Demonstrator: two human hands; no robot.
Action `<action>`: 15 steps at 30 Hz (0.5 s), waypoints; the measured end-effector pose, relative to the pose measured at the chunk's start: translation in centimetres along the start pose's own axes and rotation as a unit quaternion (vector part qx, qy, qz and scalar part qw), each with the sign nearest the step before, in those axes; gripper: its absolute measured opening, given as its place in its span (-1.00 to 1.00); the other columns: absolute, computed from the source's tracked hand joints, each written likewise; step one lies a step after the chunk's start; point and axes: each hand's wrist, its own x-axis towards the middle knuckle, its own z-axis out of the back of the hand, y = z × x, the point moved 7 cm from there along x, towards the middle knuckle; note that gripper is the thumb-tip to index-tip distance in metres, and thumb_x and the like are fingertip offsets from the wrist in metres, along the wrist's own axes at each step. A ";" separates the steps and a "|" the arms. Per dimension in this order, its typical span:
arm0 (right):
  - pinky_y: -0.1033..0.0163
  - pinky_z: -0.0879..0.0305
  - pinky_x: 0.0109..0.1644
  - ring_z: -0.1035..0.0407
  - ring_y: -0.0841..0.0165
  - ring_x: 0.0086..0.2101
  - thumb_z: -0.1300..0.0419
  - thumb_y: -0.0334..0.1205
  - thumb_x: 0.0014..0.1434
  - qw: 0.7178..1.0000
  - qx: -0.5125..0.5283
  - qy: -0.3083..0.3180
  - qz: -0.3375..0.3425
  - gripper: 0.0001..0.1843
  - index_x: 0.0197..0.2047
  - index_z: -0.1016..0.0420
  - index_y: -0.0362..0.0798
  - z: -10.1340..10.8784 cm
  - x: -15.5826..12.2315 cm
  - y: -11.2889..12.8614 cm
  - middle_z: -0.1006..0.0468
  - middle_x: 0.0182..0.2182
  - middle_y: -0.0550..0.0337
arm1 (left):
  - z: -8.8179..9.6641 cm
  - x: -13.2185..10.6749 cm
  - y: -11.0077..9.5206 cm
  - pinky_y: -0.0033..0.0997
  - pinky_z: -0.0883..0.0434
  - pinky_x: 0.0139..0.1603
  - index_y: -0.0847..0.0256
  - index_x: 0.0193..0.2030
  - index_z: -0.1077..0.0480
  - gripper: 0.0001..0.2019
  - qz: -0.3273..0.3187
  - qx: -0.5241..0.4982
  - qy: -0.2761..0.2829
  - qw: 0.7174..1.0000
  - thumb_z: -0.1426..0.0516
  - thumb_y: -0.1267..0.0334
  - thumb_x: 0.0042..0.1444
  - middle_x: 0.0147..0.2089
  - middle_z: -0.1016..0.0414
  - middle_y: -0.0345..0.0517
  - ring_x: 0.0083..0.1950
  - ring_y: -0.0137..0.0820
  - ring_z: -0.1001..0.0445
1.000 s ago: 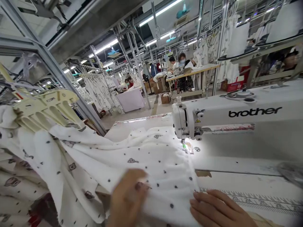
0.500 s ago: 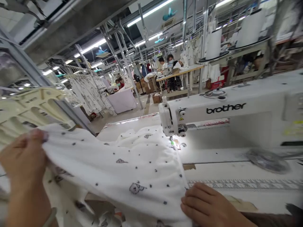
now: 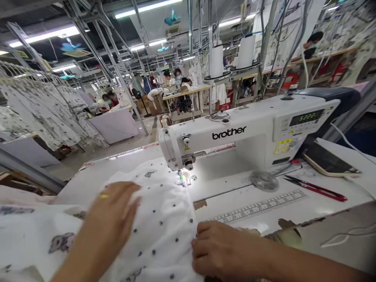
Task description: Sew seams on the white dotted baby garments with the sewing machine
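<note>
A white fabric piece [image 3: 164, 219] with small dark printed figures lies on the sewing table, its far end under the needle of a white Brother sewing machine [image 3: 235, 141]. My left hand [image 3: 110, 221] rests flat on the cloth, fingers stretched toward the needle. My right hand [image 3: 223, 250] sits at the cloth's right edge with its fingers curled, pinching the hem. The lit needle area [image 3: 183, 178] is just beyond both hands.
Red-handled scissors [image 3: 315, 188] lie on the table at right, near a phone [image 3: 329, 160] and a clear round disc [image 3: 263, 180]. A printed ruler strip [image 3: 258, 207] runs along the table. Racks of hanging garments [image 3: 38, 113] stand at left; other workers sit behind.
My left hand has come down from holding the cloth up at far left and now lies flat on it. The view has swung to the right, showing the machine's control panel and scissors.
</note>
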 end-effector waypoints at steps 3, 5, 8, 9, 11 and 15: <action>0.23 -0.19 -0.24 -0.26 0.42 -0.49 -0.39 -0.26 0.00 0.997 0.029 0.054 0.037 -0.77 -0.48 -0.38 -0.03 -0.3 0.9 -0.7 -0.50 -0.50 0.36 | -7.1 1.5 -4.4 -0.18 -0.40 0.09 0.18 0.08 -0.37 -0.66 -0.112 -0.042 0.113 0.986 0.03 0.51 0.25 0.03 -0.51 -0.04 0.06 -0.23 -0.45; 0.22 -0.18 -0.27 -0.27 0.41 -0.49 -0.42 -0.26 -0.09 0.995 0.047 0.070 0.060 -0.77 -0.49 -0.40 -0.02 -0.4 1.3 -1.1 -0.49 -0.52 0.38 | -10.6 2.1 -5.9 -0.20 -0.44 -0.01 0.19 0.12 -0.35 -0.54 -0.145 -0.036 0.180 0.972 0.04 0.64 0.15 -0.01 -0.54 -0.06 -0.03 -0.24 -0.49; 0.22 -0.18 -0.29 -0.28 0.40 -0.49 -0.36 -0.26 -0.06 0.991 0.082 0.057 0.093 -0.79 -0.51 -0.36 -0.01 -0.5 1.8 -1.6 -0.46 -0.54 0.40 | -13.5 2.3 -7.1 -0.24 -0.46 -0.19 0.21 0.09 -0.36 -0.55 -0.200 -0.009 0.246 0.949 0.00 0.66 0.11 -0.14 -0.53 -0.09 -0.20 -0.25 -0.50; 0.22 -0.18 -0.30 -0.29 0.40 -0.49 -0.35 -0.24 -0.04 0.989 0.091 0.051 0.103 -0.77 -0.52 -0.33 0.00 -0.7 1.8 -1.8 -0.45 -0.55 0.40 | -13.9 2.2 -7.4 -0.25 -0.45 -0.23 0.22 0.00 -0.40 -0.60 -0.226 0.002 0.256 0.940 -0.01 0.66 0.10 -0.19 -0.52 -0.10 -0.24 -0.25 -0.49; 0.24 -0.20 -0.30 -0.28 0.41 -0.50 -0.34 -0.24 -0.04 0.987 0.100 0.046 0.121 -0.67 -0.56 -0.21 0.00 -1.4 1.9 -2.2 -0.44 -0.56 0.40 | -14.3 2.1 -7.8 -0.26 -0.42 -0.28 0.23 -0.24 -0.41 -0.70 -0.268 0.025 0.247 0.931 -0.02 0.67 0.06 -0.30 -0.48 -0.11 -0.31 -0.26 -0.45; 0.28 -0.23 -0.26 -0.30 0.42 -0.48 -0.35 -0.27 0.00 0.981 0.105 0.037 0.160 -0.42 -0.58 0.10 0.03 -3.1 1.8 -3.1 -0.42 -0.57 0.36 | -13.6 2.9 -7.8 -0.25 -0.37 -0.32 0.22 -0.35 -0.37 -0.70 -0.243 -0.007 0.135 0.960 0.02 0.70 0.05 -0.41 -0.43 -0.13 -0.40 -0.28 -0.39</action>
